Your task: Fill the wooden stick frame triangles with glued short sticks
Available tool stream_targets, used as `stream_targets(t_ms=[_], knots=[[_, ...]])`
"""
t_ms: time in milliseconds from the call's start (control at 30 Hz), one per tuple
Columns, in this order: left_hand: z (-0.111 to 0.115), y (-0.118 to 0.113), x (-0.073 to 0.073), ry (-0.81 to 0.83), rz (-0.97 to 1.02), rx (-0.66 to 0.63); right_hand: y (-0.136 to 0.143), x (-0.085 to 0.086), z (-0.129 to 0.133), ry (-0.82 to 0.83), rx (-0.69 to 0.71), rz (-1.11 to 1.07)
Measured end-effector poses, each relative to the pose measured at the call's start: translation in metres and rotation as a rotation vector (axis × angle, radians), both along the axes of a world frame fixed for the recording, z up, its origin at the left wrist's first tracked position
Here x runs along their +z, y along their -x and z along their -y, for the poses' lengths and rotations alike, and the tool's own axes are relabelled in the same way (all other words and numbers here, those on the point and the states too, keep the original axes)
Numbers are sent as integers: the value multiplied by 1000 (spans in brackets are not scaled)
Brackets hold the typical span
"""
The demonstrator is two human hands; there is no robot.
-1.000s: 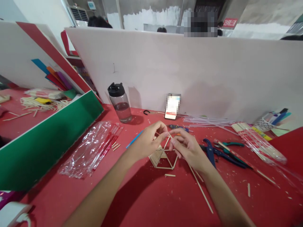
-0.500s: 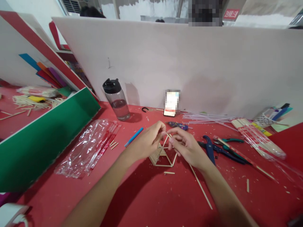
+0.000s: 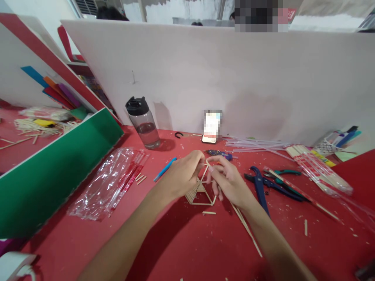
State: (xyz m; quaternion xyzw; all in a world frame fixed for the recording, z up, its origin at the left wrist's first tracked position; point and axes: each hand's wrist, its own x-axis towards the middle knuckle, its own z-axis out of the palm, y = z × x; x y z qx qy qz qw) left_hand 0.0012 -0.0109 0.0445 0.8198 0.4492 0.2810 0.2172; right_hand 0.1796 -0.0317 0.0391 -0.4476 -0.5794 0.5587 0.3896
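A small frame of pale wooden sticks (image 3: 202, 204) stands on the red table, its left side filled in with a row of sticks. Over its far part, my left hand (image 3: 184, 173) is closed, with thumb and fingertips pinched together; what they pinch is hidden. Facing it, my right hand (image 3: 227, 177) holds a thin wooden stick (image 3: 208, 163) between thumb and index finger, close to the left fingertips. Its other fingers curl beside the frame. Long wooden sticks (image 3: 247, 226) lie under my right forearm. One short stick piece (image 3: 209, 213) rests in front of the frame.
A water bottle (image 3: 143, 125), a lit phone (image 3: 211, 128) and a hot glue gun (image 3: 219, 154) stand or lie behind my hands. Blue-handled cutters (image 3: 259, 187) and pliers (image 3: 283, 188) lie right. Plastic wrappers (image 3: 102, 185), a blue pen (image 3: 165, 169) and a green board (image 3: 64, 171) are left.
My right hand has shifted slightly, and its fingers have changed position around the thin stick. Beneath my right forearm, a second long stick now shows beside the first. My left hand stays nearly still.
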Motion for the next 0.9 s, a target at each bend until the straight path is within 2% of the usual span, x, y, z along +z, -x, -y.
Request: stream_targets(t_ms=[167, 300, 533, 700, 900], knots=[[-4, -3, -2, 80, 249, 13, -1, 0, 1, -34, 33, -10], [-4, -5, -3, 31, 309, 59, 0, 1, 1, -24, 26, -11], [0, -4, -3, -127, 90, 85, 3, 5, 2, -63, -21, 28], [-1, -4, -4, -145, 45, 92, 4, 4, 2, -63, -26, 22], [-2, -3, -4, -71, 26, 70, 5, 5, 4, -69, -12, 27]])
